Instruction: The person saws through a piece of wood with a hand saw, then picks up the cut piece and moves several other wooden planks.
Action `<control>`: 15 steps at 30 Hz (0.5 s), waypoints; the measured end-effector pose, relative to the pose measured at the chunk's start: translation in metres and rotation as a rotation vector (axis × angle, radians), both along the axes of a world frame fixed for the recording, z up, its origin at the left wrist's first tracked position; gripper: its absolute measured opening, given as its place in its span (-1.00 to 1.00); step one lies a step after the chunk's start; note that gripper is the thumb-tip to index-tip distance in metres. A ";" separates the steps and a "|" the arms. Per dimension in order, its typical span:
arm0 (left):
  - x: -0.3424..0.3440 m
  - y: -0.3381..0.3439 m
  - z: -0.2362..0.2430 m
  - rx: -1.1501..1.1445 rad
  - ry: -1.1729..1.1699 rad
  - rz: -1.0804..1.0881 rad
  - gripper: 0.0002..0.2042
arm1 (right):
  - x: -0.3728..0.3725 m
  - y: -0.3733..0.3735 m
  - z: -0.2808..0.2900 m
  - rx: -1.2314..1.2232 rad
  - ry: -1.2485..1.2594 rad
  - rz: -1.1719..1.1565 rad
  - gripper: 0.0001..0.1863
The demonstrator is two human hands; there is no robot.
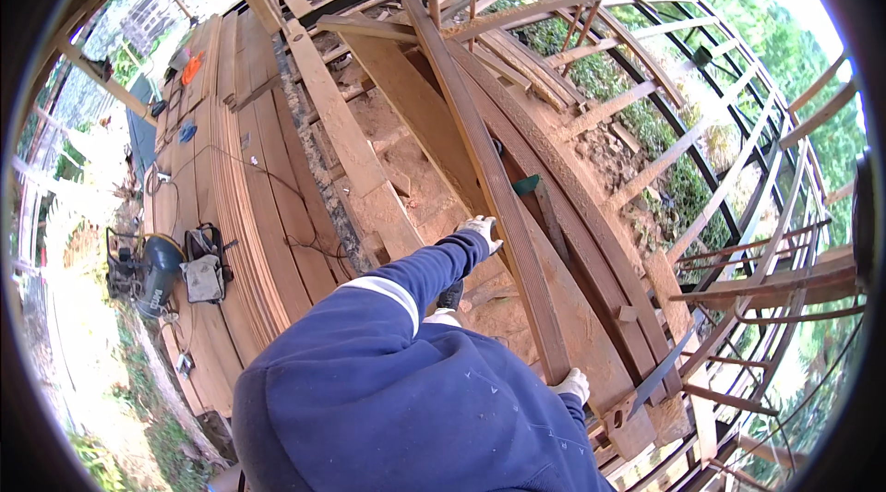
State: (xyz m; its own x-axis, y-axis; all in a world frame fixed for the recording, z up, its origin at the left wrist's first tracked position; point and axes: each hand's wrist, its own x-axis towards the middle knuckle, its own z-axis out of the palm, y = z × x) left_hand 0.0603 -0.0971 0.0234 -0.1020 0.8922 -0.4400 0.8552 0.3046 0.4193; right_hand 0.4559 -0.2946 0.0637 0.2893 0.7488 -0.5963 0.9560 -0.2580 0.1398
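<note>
A long brown grooved wooden board runs from the far middle toward me, tilted across other timbers. My left hand, in a pale glove, grips the board's left edge around mid-length. My right hand, also gloved, is closed at the board's near end, partly hidden by my blue sleeve. Right of that hand, a handsaw lies on the timbers, its blade pointing away. Beside the board, farther off, rests a tool with a green end; its kind is unclear.
Stacked planks cover the left side, with a dark cylindrical machine, a grey bag and cables on them. Open joists lie over sawdust-covered ground. At right, a curved metal and wood frame stands above rubble and grass.
</note>
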 end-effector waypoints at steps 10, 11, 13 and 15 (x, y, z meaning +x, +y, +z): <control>-0.018 0.066 0.001 0.001 0.483 -0.766 -0.05 | -0.024 0.037 -0.014 -0.084 -0.128 -0.157 -0.35; -0.020 0.080 -0.001 -0.045 0.504 -0.817 0.01 | -0.028 0.040 -0.011 -0.100 -0.130 -0.191 -0.35; -0.027 0.111 -0.004 -0.059 0.543 -0.874 0.02 | -0.022 0.042 -0.024 -0.121 -0.145 -0.247 -0.17; -0.040 0.134 -0.015 -0.039 0.597 -0.913 -0.04 | -0.034 0.047 -0.019 -0.141 -0.143 -0.301 -0.04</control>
State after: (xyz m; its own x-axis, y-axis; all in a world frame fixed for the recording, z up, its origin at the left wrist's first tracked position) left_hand 0.0207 0.0366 0.0082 0.3853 0.7262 -0.5693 0.8279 -0.5445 -0.1342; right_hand 0.4223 -0.2476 0.0451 0.5724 0.5305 -0.6252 0.8082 -0.4939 0.3209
